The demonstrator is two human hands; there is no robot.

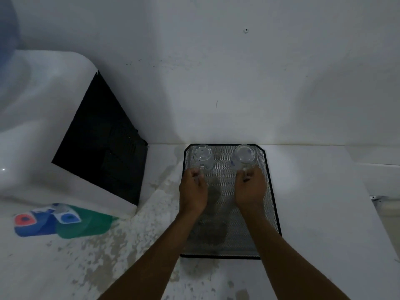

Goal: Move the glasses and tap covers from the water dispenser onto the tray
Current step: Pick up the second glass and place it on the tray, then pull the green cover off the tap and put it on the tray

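Observation:
Two clear glass mugs stand upside down at the far end of a black mesh tray (270, 204) on the floor. My left hand (192, 189) grips the handle of the left glass (202, 157). My right hand (250, 187) grips the handle of the right glass (243, 155). Both glasses rest on the mesh. At the left, on the white water dispenser (43, 131), sit a blue tap cover (36, 226) and a green tap cover (84, 221) by the red and blue taps.
The dispenser's black side panel (101, 161) faces the tray. A white wall (238, 83) rises right behind the tray. The floor (129, 245) is white with worn, patchy spots. A blue water bottle (6, 29) tops the dispenser at the upper left.

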